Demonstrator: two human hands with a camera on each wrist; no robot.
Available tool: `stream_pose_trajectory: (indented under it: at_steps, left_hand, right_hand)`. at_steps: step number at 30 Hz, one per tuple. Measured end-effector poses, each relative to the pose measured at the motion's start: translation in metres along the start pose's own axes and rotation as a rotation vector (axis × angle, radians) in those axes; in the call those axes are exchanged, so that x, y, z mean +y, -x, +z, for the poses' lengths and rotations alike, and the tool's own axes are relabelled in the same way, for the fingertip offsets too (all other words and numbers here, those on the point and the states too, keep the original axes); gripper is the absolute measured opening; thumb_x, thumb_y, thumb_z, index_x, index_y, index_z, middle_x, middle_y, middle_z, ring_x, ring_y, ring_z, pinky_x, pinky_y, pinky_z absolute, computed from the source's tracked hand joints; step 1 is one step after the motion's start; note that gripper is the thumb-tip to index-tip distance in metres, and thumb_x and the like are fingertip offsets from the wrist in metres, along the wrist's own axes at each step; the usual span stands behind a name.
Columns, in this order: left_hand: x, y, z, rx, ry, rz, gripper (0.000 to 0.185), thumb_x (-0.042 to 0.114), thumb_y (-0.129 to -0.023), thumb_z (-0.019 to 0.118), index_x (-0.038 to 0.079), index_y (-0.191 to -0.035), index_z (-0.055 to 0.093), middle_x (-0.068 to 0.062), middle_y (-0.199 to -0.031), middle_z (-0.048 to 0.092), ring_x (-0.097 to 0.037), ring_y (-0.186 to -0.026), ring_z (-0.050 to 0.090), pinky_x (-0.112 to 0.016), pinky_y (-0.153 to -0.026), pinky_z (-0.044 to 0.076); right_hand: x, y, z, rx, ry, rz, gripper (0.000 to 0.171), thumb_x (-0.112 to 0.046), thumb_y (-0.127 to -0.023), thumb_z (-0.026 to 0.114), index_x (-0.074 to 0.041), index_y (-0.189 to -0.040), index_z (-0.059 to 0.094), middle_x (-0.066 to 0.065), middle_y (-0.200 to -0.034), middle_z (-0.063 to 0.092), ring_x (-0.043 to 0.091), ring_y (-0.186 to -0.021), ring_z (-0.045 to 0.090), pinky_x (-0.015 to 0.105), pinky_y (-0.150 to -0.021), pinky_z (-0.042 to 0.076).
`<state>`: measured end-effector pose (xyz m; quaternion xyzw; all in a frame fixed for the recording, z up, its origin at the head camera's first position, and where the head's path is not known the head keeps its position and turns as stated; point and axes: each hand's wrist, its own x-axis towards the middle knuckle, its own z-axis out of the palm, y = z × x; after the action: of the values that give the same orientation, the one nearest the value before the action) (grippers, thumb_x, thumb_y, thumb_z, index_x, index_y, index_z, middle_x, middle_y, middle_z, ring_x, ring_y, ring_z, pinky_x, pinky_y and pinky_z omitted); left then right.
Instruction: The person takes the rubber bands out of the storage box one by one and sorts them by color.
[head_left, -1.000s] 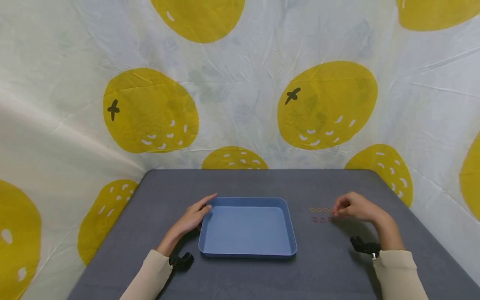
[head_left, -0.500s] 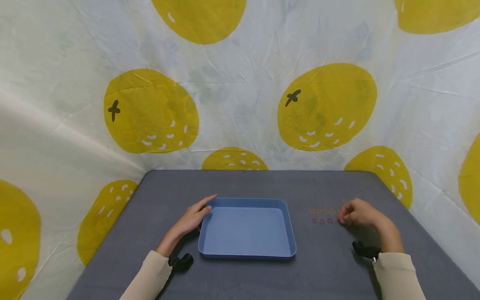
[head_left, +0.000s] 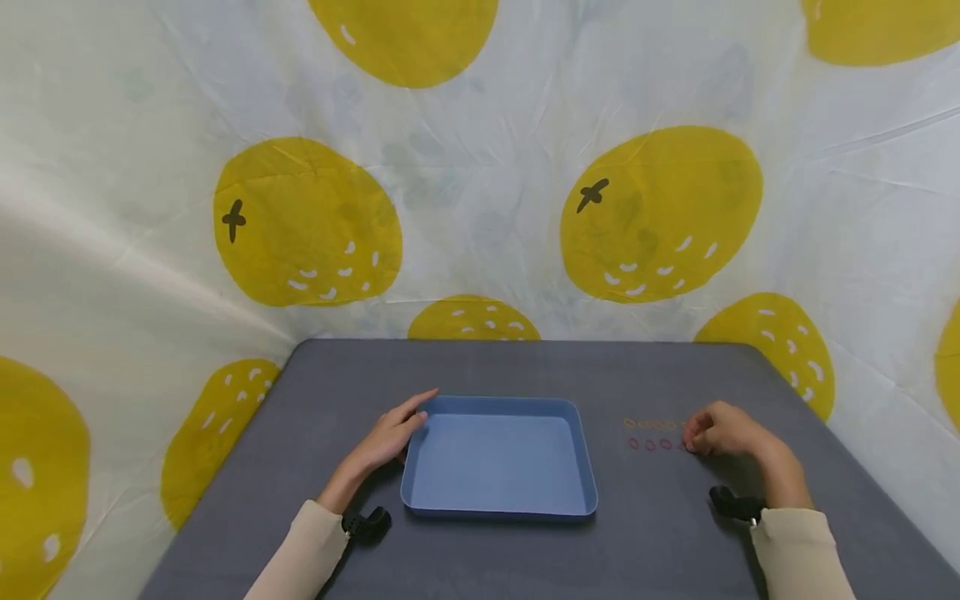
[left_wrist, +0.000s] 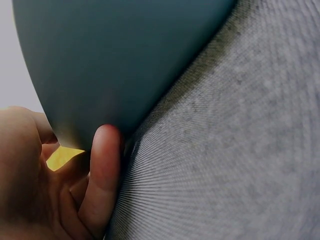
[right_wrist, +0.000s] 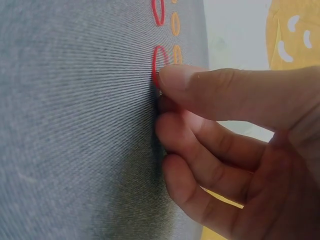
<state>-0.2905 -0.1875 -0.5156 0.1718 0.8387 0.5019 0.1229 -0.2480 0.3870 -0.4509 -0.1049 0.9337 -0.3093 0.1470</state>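
My right hand (head_left: pixel 723 429) is low over the table, right of the tray. Its thumb and index finger pinch the near end of a small red rubber band (right_wrist: pixel 154 62) lying on the cloth. More red rubber bands (head_left: pixel 650 445) continue leftward in a row. A parallel row of orange-yellow rubber bands (head_left: pixel 657 425) lies just behind; the fingers partly hide its right end. At the blue tray's (head_left: pixel 498 511) far left corner, my left hand (head_left: pixel 386 435) holds the wall, thumb at the rim and a fingertip (left_wrist: pixel 106 145) against the outer side.
Grey cloth covers the table (head_left: pixel 525 558). A white curtain (head_left: pixel 480 217) printed with yellow fruit hangs behind it and along both sides. Black wrist cameras sit on the left wrist (head_left: pixel 367 525) and right wrist (head_left: pixel 737 503).
My right hand has shifted a little right and nearer, from the yellow row to the right end of the red row, where another red band now shows at the fingertips. The left hand stays put.
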Motion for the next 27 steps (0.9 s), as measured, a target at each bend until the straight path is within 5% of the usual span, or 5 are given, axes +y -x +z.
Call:
stream_pose_trajectory:
  at_steps: [13,27]
  left_hand:
    - [0.002,0.001,-0.005,-0.009,-0.028,-0.012,0.049,0.036,-0.112,0.045,0.036,-0.161,0.037,-0.016,-0.161,0.043,-0.022,-0.049,0.053,-0.041,-0.051,0.057]
    - [0.001,-0.001,-0.001,-0.008,-0.014,-0.008,0.049,0.035,-0.112,0.046,0.036,-0.160,0.038,-0.018,-0.159,0.044,-0.023,-0.061,0.058,-0.041,-0.051,0.056]
  right_hand:
    - [-0.018,0.006,-0.007,0.095,0.069,0.040,0.009,-0.006,-0.089,0.069,-0.001,-0.092,0.075,0.003,-0.072,0.066,0.014,-0.066,0.058,0.028,-0.059,0.049]
    - [-0.036,0.009,-0.016,0.106,0.148,0.022,0.019,-0.017,-0.101,0.064,0.000,-0.101,0.074,0.003,-0.074,0.068,0.011,-0.066,0.057,0.028,-0.061,0.046]
